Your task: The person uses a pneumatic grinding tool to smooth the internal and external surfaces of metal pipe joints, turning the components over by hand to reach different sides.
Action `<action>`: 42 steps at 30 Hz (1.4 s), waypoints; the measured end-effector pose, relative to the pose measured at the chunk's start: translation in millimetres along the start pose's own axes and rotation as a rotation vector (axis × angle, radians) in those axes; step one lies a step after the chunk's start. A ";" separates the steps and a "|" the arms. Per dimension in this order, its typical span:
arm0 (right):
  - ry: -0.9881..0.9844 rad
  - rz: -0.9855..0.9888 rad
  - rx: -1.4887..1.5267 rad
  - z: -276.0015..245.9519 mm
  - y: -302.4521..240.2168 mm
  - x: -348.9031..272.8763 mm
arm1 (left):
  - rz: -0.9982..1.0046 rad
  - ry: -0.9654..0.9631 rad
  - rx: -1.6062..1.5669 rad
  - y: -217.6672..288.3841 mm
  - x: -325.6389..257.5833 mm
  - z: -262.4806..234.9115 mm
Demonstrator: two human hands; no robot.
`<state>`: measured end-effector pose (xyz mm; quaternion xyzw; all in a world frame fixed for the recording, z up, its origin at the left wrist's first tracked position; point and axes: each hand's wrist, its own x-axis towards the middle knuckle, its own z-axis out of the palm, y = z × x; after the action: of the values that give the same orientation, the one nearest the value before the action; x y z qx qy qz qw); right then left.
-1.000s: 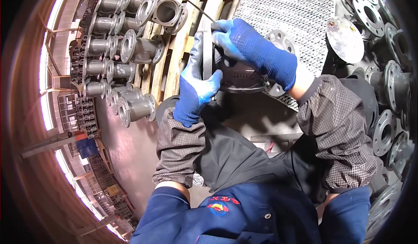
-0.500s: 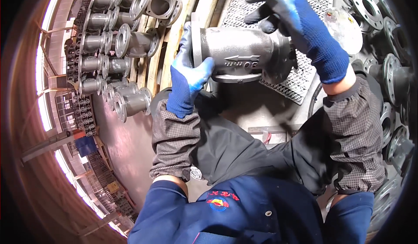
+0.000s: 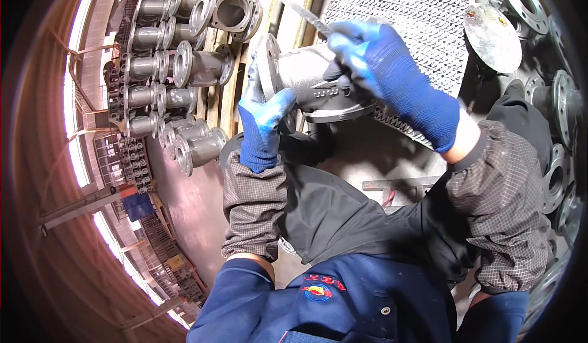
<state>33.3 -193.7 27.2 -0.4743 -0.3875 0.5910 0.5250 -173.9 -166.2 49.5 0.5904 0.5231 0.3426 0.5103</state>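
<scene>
Blue knit gloves (image 3: pixel 422 107); dark checked oversleeves (image 3: pixel 502 202); navy top (image 3: pixel 251 306), round chest badge (image 3: pixel 316 291), metal snap (image 3: pixel 385 310); black trousers (image 3: pixel 340 217).

Flanged pipe fitting (image 3: pixel 303 68): grey metal, grainy; pallet (image 3: pixel 229 100): matt wood.

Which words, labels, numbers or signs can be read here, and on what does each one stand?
Metal pipe: raised arrow; the raised marks below it are too blurred to read.
Dark blue jacket: red lettering, too small to read surely, above a round emblem.
No other text is readable.
</scene>
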 end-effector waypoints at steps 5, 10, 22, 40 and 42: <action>-0.101 -0.078 -0.135 38.4 28.9 10.0 | -0.045 0.016 -0.053 0.7 -2.2 6.8; 0.057 -0.212 -0.293 73.0 40.5 1.1 | -0.020 0.069 0.193 -7.7 3.5 -3.2; 0.029 0.023 -0.210 74.3 31.6 15.3 | -0.109 0.039 -0.017 0.4 -6.4 1.6; 0.095 -0.215 -0.061 89.9 55.8 9.7 | -0.053 0.074 0.062 -3.7 -7.3 3.0; 0.082 -0.186 -0.086 90.5 54.6 14.2 | 0.052 0.072 0.210 -19.0 -3.8 -4.7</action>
<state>-68.1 -184.2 -4.6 -0.4819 -0.4330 0.5029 0.5721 -184.2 -170.0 32.9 0.6413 0.5586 0.3199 0.4175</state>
